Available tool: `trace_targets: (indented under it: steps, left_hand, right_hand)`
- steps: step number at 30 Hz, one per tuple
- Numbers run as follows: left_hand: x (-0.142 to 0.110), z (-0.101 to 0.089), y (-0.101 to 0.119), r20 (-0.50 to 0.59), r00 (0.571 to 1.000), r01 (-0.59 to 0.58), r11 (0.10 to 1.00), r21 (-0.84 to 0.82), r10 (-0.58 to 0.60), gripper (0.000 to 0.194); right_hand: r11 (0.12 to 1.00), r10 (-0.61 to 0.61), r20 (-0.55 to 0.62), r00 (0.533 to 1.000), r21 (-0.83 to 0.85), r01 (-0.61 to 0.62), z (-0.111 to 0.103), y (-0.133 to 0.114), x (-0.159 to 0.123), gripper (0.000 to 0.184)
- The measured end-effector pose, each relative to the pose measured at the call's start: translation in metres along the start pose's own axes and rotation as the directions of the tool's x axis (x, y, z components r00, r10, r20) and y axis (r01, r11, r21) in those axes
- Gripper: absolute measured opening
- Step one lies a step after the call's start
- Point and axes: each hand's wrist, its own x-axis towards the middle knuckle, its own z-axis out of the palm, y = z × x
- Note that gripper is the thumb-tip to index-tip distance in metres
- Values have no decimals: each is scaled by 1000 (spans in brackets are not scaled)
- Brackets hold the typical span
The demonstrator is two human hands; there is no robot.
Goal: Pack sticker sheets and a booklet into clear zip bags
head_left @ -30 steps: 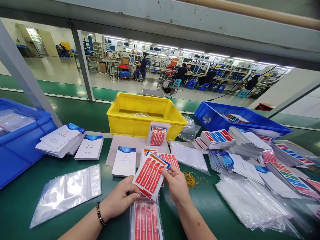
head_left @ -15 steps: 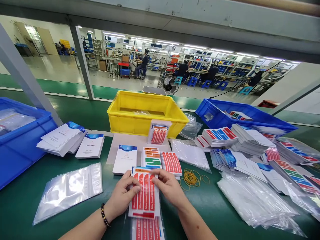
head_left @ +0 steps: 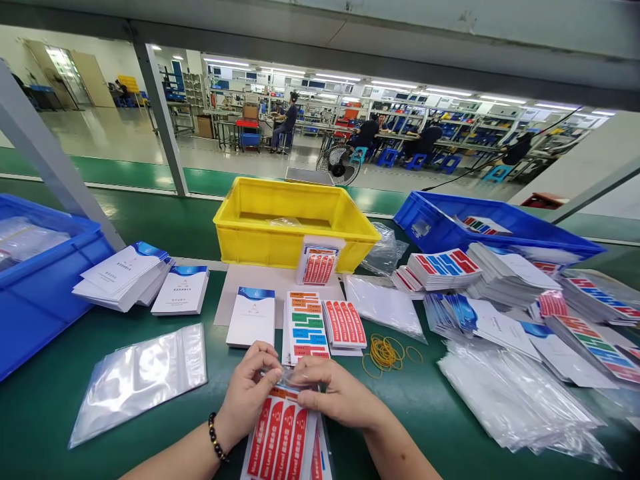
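Between my hands is a clear plastic bag (head_left: 289,376) with red label sheets (head_left: 280,437) in it, an orange strip showing near the top. My left hand (head_left: 246,393) pinches the bag's upper left edge between thumb and fingers. The fingers of my right hand (head_left: 337,393) close on the bag's upper right, the thumb lying over the sheets. Another bagged red sheet (head_left: 320,460) shows beneath. Just beyond my fingers lie a stack of multicoloured label sheets (head_left: 306,320), a stack of red label sheets (head_left: 345,325) and a stack of white booklets (head_left: 251,319).
A yellow bin (head_left: 295,247) stands behind the stacks, with a filled packet (head_left: 320,263) leaning on it. Blue bins (head_left: 45,287) flank the bench. Flat plastic bags (head_left: 143,380) lie left; rubber bands (head_left: 384,353), more bags (head_left: 515,393) and sheet stacks lie right.
The red label sheets have moved down toward me, with the bag's top now around their upper end. Both hands have shifted to the bag's upper edge.
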Motion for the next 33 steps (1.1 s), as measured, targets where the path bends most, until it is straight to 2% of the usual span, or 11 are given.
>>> trace_targets:
  steps: [4, 7, 10, 13, 17, 22, 25, 27, 29, 30, 33]
  left_hand:
    - [0, -1, 6, 72, 982, 182, 976, -123, -175, 32]
    - [2, -1, 7, 128, 947, 308, 946, -96, -295, 34]
    - [2, 0, 7, 103, 950, 296, 955, 3, -295, 34]
    - [1, 0, 7, 102, 956, 273, 961, 47, -277, 31]
    - [1, 0, 7, 102, 961, 249, 965, 81, -257, 28]
    - [2, 3, 4, 145, 963, 216, 972, 98, -228, 24]
    - [1, 5, 3, 158, 969, 163, 972, 167, -189, 24]
    - [0, 4, 3, 179, 975, 81, 965, 251, -128, 22]
    - [-1, 0, 3, 184, 983, -75, 935, 346, 11, 15]
    - [-2, -3, 2, 169, 980, -163, 906, 390, 103, 19]
    - [-1, -14, 1, 59, 932, -337, 800, 497, 357, 34]
  right_hand:
    - [989, 126, -138, 982, 94, -114, 0, 6, -1, 27]
    - [966, 212, -198, 957, 188, -175, 1, 8, 0, 37]
    - [950, 269, -206, 941, 217, -224, 1, 8, 2, 24]
    - [958, 259, -194, 946, 180, -225, 3, 7, 4, 6]
    - [981, 191, -238, 952, 75, -178, 8, 8, 7, 12]
    - [990, 127, -213, 969, -38, -138, 18, 5, 8, 13]
    - [983, 76, -201, 977, -146, -107, 21, 4, 6, 14]
    - [977, 51, -172, 984, -193, -84, 19, 5, 4, 15]
    - [964, 6, -166, 986, -260, -50, 15, 6, 3, 16]
    - [952, -31, -186, 982, -306, -28, 12, 7, 3, 15]
    - [893, -181, -296, 938, -450, 30, 8, 11, 5, 12]
